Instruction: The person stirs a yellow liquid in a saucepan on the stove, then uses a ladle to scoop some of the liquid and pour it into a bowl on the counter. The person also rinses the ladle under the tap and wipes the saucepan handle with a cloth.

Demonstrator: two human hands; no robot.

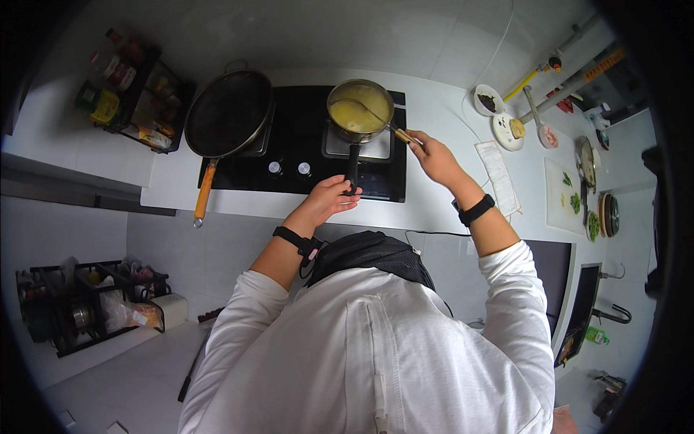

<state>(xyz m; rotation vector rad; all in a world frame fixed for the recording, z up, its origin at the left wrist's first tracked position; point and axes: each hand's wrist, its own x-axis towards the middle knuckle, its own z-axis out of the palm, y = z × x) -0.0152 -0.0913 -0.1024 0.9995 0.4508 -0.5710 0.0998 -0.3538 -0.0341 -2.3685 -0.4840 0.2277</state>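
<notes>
A saucepan (pixel 352 130) with yellowish liquid (pixel 347 115) stands over the right burner of the black cooktop (pixel 295 135). Its black handle (pixel 354 160) points toward me, and my left hand (pixel 331 199) holds the handle's end between thumb and fingers, some fingers stretched out beneath. My right hand (pixel 434 157) grips the wooden handle (pixel 405 136) of a metal ladle or spoon. That utensil reaches over the pan's right rim, and its head is in the liquid, where its exact shape is hard to make out.
Left of the saucepan sits a large dark frying pan (pixel 230 116), its wooden handle (pixel 204 190) jutting past the counter edge. A bottle rack (pixel 149 103) stands farther left. Rightward are a cloth (pixel 499 179), a plate (pixel 505 142), a bowl (pixel 481 103) and a cutting board (pixel 558 209) with chopped greens.
</notes>
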